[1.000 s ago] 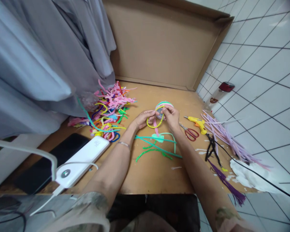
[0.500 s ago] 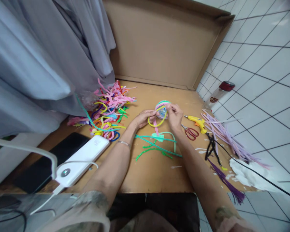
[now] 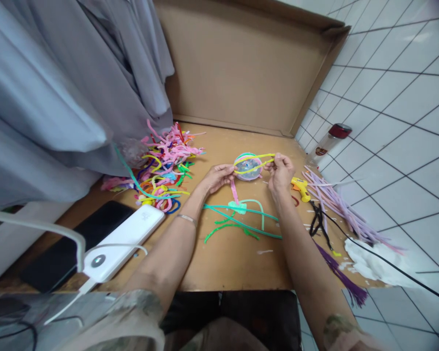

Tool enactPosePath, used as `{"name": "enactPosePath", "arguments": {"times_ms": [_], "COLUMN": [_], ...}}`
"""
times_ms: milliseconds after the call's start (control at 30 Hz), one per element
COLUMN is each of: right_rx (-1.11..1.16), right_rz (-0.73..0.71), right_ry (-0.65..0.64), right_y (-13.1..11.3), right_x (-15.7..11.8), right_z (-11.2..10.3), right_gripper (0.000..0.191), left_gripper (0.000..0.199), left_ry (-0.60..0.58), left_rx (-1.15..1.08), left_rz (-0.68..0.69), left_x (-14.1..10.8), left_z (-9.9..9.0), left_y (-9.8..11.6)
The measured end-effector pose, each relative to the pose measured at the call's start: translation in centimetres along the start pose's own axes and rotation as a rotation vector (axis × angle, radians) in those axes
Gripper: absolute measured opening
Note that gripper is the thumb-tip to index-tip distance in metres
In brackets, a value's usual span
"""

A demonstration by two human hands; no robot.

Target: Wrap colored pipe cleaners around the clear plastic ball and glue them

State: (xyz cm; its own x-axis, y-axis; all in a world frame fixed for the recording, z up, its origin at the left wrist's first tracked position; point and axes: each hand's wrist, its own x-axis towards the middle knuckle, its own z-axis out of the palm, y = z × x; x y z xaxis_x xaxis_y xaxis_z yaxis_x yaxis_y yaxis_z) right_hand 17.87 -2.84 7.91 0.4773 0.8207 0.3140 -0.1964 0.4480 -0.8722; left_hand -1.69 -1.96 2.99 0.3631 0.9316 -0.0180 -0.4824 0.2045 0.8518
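Observation:
A yellow pipe cleaner [image 3: 249, 171] is bent into a long narrow loop between my hands. My left hand [image 3: 219, 176] pinches its folded end, and my right hand [image 3: 280, 171] grips the other end. Behind the loop lies a round clear container [image 3: 246, 165] with a pink and green rim. A pink strip [image 3: 234, 191] runs from near it down to a light green piece [image 3: 237, 207]. Teal pipe cleaners [image 3: 219, 209] cross in front of me, with bent green pipe cleaners [image 3: 219, 230] nearer the table edge.
A tangled heap of coloured pipe cleaners [image 3: 168, 151] lies at left, behind a white power bank [image 3: 128, 243]. At right are a yellow glue gun [image 3: 300, 189], black-handled pliers [image 3: 318, 224], lilac pipe cleaners [image 3: 346, 212], a purple tassel [image 3: 346, 278] and a bottle [image 3: 327, 146].
My right hand has moved right, drawing the yellow pipe cleaner from a rounded loop into a long narrow one. It now covers most of the red-handled scissors. My left hand stays nearly in place.

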Motion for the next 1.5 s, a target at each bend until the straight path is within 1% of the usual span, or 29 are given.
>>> {"name": "enactPosePath", "arguments": {"times_ms": [167, 300, 367, 433, 500, 567, 633, 733, 867, 967, 1067, 1167, 1333, 1400, 1500], "right_rx": [0.010, 0.052, 0.073, 0.089, 0.102, 0.105, 0.111, 0.139, 0.149, 0.122, 0.108, 0.109, 0.140, 0.138, 0.138], "right_rz": [-0.002, 0.036, 0.042, 0.020, -0.012, -0.020, -0.010, 0.023, 0.101, 0.138, 0.161, 0.186, 0.240, 0.244, 0.250], "right_ry": [-0.016, 0.020, 0.035, 0.047, 0.059, 0.039, -0.006, -0.069, -0.112, -0.142, -0.152, -0.121, 0.016, 0.042, 0.079], "right_y": [0.1, 0.2, 0.0, -0.3, -0.8, -1.1, -1.2, -0.9, -0.2, 0.4, 0.7, 0.9, 0.8, 0.7, 0.5], "right_x": [0.1, 0.4, 0.7, 1.1, 1.4, 1.4, 1.0, 0.3, -0.5, -0.9, -1.3, -1.7, -3.0, -3.6, -4.2], "right_z": [-0.1, -0.3, -0.7, -1.2, -1.6, -1.6, -1.3, -0.5, 0.2, 0.4, 0.5, 0.9, 2.3, 2.8, 3.3], "right_gripper": [0.028, 0.023, 0.025, 0.029, 0.031, 0.032, 0.032, 0.031, 0.028, 0.028, 0.025, 0.020, 0.018, 0.020, 0.020], "left_gripper": [0.018, 0.013, 0.013, 0.016, 0.022, 0.027, 0.029, 0.025, 0.021, 0.015, 0.014, 0.014, 0.006, 0.009, 0.018], "left_ry": [0.010, 0.046, 0.101, 0.162, 0.179, 0.141, 0.115, 0.129, 0.133, 0.141, 0.162, 0.172, 0.140, 0.138, 0.186], "left_rx": [0.010, 0.030, 0.032, 0.024, 0.014, 0.008, -0.011, -0.102, -0.241, -0.252, -0.254, -0.326, -0.468, -0.511, -0.573], "left_rz": [-0.023, -0.040, -0.005, 0.054, 0.104, 0.118, 0.118, 0.142, 0.186, 0.185, 0.182, 0.219, 0.328, 0.342, 0.341], "left_x": [-0.2, -0.3, -0.3, -0.3, -0.2, -0.1, -0.1, 0.0, -0.1, -0.2, -0.3, -0.2, -0.2, -0.1, 0.2], "left_z": [-0.1, 0.0, -0.1, -0.3, -0.5, -0.6, -0.5, -0.2, 0.2, 0.3, 0.4, 0.4, 0.6, 0.5, 0.3], "left_y": [0.5, 0.7, 0.9, 1.0, 1.1, 1.0, 0.9, 0.8, 1.1, 1.4, 1.6, 1.6, 1.1, 0.9, 0.8]}}
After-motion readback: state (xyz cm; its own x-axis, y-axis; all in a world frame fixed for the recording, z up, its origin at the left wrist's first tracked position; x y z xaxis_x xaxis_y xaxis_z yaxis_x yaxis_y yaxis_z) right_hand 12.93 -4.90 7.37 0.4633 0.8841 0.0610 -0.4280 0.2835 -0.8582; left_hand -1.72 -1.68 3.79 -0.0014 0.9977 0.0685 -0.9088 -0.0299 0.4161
